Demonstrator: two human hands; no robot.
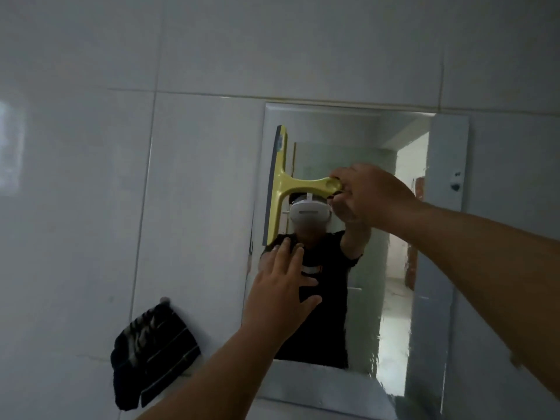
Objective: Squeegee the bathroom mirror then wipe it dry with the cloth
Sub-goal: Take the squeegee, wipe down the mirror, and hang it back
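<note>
The rectangular bathroom mirror (360,140) hangs on a white tiled wall. My right hand (369,195) grips the end of the handle of a yellow-green squeegee (280,189). Its blade stands vertical against the mirror's left edge. My left hand (281,286) is flat on the lower left of the glass with fingers spread, just below the blade's bottom end. A dark striped cloth (151,353) hangs from a hook on the wall, left of the mirror and below it.
White wall tiles (91,207) surround the mirror. The glass reflects a person in a dark shirt and a lit doorway on the right side. A wet streak runs down the mirror's right part.
</note>
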